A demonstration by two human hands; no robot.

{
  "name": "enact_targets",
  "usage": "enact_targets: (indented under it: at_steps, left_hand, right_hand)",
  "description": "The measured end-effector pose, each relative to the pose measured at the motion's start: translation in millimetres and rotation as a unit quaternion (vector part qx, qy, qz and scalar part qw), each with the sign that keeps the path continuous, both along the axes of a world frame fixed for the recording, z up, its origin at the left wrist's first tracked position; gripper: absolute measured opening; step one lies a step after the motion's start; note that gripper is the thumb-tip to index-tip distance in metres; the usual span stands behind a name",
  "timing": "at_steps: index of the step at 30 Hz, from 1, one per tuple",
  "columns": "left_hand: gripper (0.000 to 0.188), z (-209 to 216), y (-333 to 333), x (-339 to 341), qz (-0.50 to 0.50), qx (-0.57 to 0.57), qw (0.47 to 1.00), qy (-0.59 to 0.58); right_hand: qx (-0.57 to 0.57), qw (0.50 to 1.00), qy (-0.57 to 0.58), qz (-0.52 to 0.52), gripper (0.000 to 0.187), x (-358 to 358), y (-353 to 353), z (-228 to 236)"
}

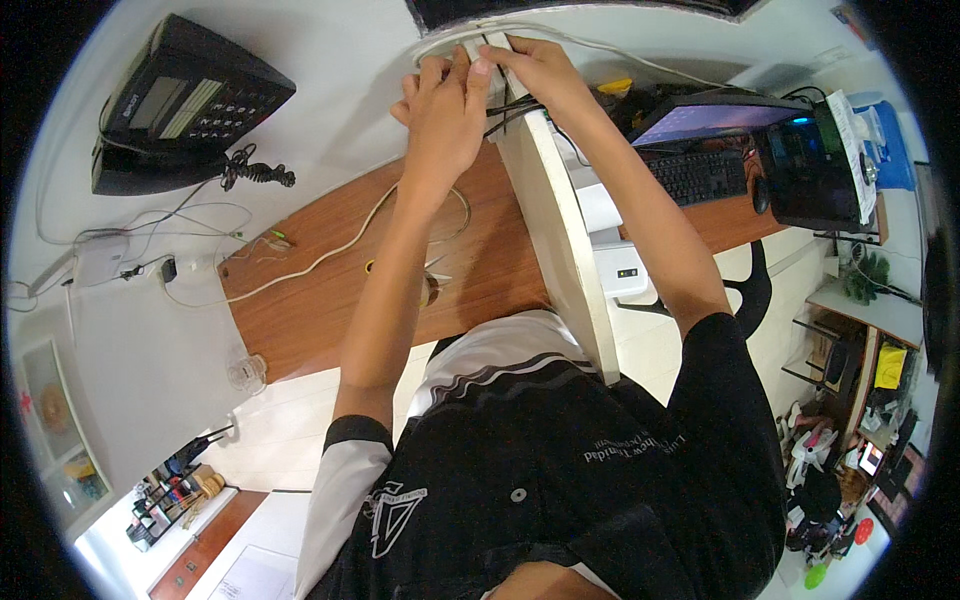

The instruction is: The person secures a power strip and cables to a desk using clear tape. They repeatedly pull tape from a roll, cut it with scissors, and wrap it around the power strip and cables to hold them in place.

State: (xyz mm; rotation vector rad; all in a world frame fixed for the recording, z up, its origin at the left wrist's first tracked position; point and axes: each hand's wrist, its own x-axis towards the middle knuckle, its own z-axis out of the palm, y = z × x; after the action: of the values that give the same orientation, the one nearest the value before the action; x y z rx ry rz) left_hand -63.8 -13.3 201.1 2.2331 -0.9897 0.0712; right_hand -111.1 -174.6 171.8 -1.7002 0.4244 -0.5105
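Both my arms reach forward to the far end of a white divider panel [555,230], where it meets the wall. My left hand [445,110] is closed, with its fingers bent at the panel's left side and its thumb pointing toward the wall. My right hand [540,75] comes over the panel's end, its thumb and forefinger closed close to the left thumb. What the fingertips hold is too small to make out. Thin black cables [512,108] cross the panel just below the hands. A white cable [620,58] runs along the wall past them.
Left of the panel is a brown desk [480,250] with a loose white cord [325,262] and a glass [246,373]. A black desk phone [190,105] is on the wall side. On the right are a monitor [715,118], a keyboard [695,178] and a white device [622,270].
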Motion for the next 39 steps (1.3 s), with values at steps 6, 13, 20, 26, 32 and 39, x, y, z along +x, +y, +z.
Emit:
enact_targets:
  at_steps: [6, 13, 20, 26, 32, 39]
  left_hand:
    - [0.063, -9, -3, -1, 0.008, -0.031, 0.999, -0.025]
    - [0.054, -9, -7, 10, -0.002, -0.031, 0.997, -0.072]
    - [0.057, -15, 5, 9, -0.022, -0.009, 0.999, -0.031]
    - [0.058, -18, 12, -5, -0.019, -0.009, 1.000, 0.006]
    - [0.059, -15, 9, -4, -0.018, -0.018, 1.000, -0.018]
    - [0.051, -15, 1, 8, -0.005, -0.051, 0.998, -0.028]
  right_hand:
    - [-0.067, 0.990, 0.120, -0.040, 0.050, 4, -3, 11]
    - [-0.219, 0.964, 0.086, -0.121, 0.054, 24, -13, 4]
    - [-0.006, 0.999, 0.044, 0.022, 0.057, 11, -29, -14]
    - [-0.005, 1.000, 0.021, -0.010, 0.047, -1, -12, -4]
    - [-0.094, 0.984, 0.122, -0.093, 0.049, 8, -11, 15]
    - [-0.170, 0.970, 0.154, -0.079, 0.051, 12, -14, 12]
